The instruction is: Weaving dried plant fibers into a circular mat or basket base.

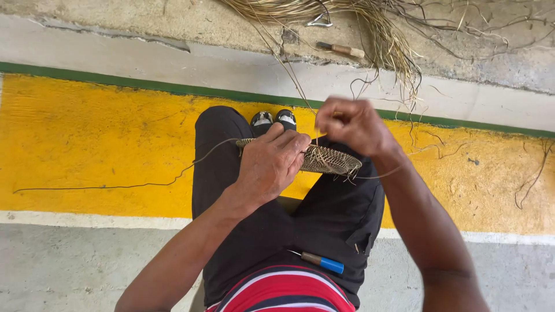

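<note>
A small flat woven piece of tan fibre (329, 160) lies across my knees, over black trousers. My left hand (272, 162) clamps its left part, fingers curled over the rim. My right hand (352, 124) is above the piece's right side, fingers pinched on a thin fibre strand (317, 130) that runs down into the weave. A long loose strand (115, 186) trails from the piece to the left over the yellow floor.
A bundle of dry fibre (381, 29) lies on the concrete ahead, with a wooden-handled tool (341, 49) and a metal clip (319, 22) beside it. A blue-handled tool (324, 263) rests on my lap. The floor is painted yellow with green and white stripes.
</note>
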